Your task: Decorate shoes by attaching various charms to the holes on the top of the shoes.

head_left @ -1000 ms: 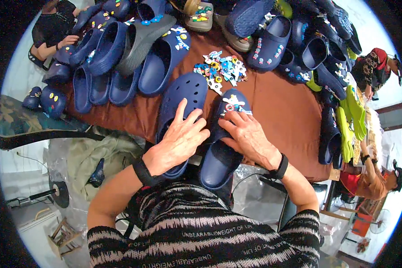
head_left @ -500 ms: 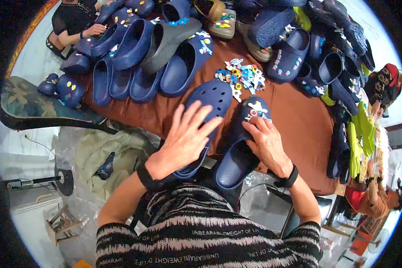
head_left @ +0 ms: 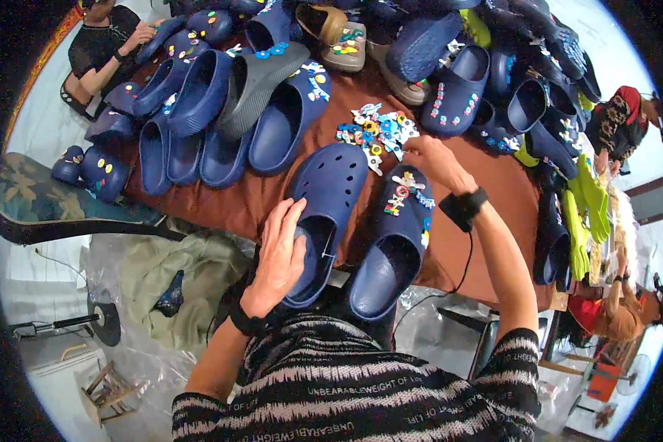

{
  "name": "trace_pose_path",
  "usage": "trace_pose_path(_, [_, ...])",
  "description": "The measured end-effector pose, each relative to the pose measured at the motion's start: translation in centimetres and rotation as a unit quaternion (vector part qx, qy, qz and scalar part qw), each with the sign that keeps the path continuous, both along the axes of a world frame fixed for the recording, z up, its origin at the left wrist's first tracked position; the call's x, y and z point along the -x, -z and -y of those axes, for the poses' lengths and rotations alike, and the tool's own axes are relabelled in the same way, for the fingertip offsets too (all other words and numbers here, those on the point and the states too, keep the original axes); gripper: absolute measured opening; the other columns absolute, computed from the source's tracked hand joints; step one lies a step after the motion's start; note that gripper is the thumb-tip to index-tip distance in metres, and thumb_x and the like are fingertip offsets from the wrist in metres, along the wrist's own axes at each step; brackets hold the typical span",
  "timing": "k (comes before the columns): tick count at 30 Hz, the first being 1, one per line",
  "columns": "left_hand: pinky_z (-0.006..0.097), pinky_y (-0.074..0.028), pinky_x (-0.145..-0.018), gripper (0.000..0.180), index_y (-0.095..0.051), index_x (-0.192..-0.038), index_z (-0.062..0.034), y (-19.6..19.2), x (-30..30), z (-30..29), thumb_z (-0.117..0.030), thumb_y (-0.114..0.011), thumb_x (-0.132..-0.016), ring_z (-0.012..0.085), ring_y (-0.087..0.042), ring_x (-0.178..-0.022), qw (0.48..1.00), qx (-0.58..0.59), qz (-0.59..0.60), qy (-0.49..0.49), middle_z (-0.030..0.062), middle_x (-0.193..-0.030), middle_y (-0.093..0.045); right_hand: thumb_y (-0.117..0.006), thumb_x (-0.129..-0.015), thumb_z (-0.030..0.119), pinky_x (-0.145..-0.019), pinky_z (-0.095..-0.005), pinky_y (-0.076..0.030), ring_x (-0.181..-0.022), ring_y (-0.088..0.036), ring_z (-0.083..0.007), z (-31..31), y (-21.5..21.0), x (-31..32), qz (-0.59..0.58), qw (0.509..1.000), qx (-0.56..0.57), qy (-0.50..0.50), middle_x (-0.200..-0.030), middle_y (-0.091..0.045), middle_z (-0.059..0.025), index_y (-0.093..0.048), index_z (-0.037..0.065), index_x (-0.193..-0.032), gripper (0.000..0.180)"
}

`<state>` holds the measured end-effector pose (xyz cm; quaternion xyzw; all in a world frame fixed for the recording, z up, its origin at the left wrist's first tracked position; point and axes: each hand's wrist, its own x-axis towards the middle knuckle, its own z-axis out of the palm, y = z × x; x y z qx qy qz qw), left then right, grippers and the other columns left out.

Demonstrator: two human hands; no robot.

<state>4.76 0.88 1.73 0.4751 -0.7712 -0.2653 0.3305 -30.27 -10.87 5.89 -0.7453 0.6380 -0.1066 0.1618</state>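
The left hand (head_left: pixel 276 247) is resting half-curled on a plain, hole-punched navy foam clog (head_left: pixel 331 177), its hold unclear. The right hand (head_left: pixel 429 158) is hovering by small multicoloured charms (head_left: pixel 379 132), grip bunched, contents hidden. A charm-studded navy foam clog (head_left: pixel 392 227) is lying alongside on the brown cloth-covered tabletop (head_left: pixel 493 177).

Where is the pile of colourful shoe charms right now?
In the head view, the charm pile lies upper middle on the brown cloth, just beyond the toes of the plain navy clog and the decorated navy clog to its right.
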Motion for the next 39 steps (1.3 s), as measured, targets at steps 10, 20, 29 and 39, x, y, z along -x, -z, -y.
trace_pose_path(10, [0.045, -0.032, -0.116, 0.054, -0.044, -0.145, -0.0050, 0.1, 1.4, 1.1, 0.005, -0.044, -0.092, 0.0414, -0.040, -0.137, 0.998, -0.015, -0.031, 0.051, 0.0235, -0.146, -0.040, -0.068, -0.084, 0.017, -0.086, -0.0494, -0.052, -0.103, -0.066, -0.0404, 6.9, 4.1, 0.7, -0.111, 0.992, 0.024, 0.049, -0.109, -0.068, -0.0214, -0.065, 0.000, -0.108, 0.029])
trace_pose_path(20, [0.047, -0.031, -0.116, 0.057, -0.047, -0.142, -0.0042, 1.3, 3.7, -0.4, 0.008, -0.044, -0.086, 0.0430, -0.040, -0.134, 0.999, -0.001, -0.042, 0.015, 0.0242, -0.142, -0.042, -0.066, -0.082, 0.009, -0.077, -0.0523, -0.056, -0.097, -0.066, -0.0447, 5.5, 6.6, 2.8, -0.154, 0.984, 0.081, 0.030, -0.113, -0.061, -0.0263, -0.034, 0.010, -0.150, 0.075])
trace_pose_path(29, [0.046, -0.034, -0.114, 0.058, -0.045, -0.144, -0.0071, 0.5, 3.2, -1.2, 0.007, -0.047, -0.088, 0.0419, -0.042, -0.132, 0.999, 0.016, -0.033, 0.016, 0.0217, -0.142, -0.043, -0.059, -0.086, 0.006, -0.074, -0.0504, -0.058, -0.092, -0.067, -0.0429, 5.9, 7.7, 3.0, -0.115, 0.984, 0.132, 0.040, -0.109, -0.061, -0.0228, -0.051, 0.006, -0.122, 0.037])
trace_pose_path(39, [0.048, -0.034, -0.111, 0.063, -0.046, -0.145, -0.0106, 1.1, 3.4, -0.8, 0.006, -0.049, -0.084, 0.0404, -0.042, -0.131, 0.999, 0.029, -0.023, 0.011, 0.0196, -0.142, -0.044, -0.057, -0.087, 0.008, -0.080, -0.0500, -0.055, -0.094, -0.067, -0.0427, 5.3, 5.1, 2.0, -0.044, 0.978, 0.157, 0.127, -0.099, -0.067, -0.0223, -0.069, 0.008, -0.109, 0.024])
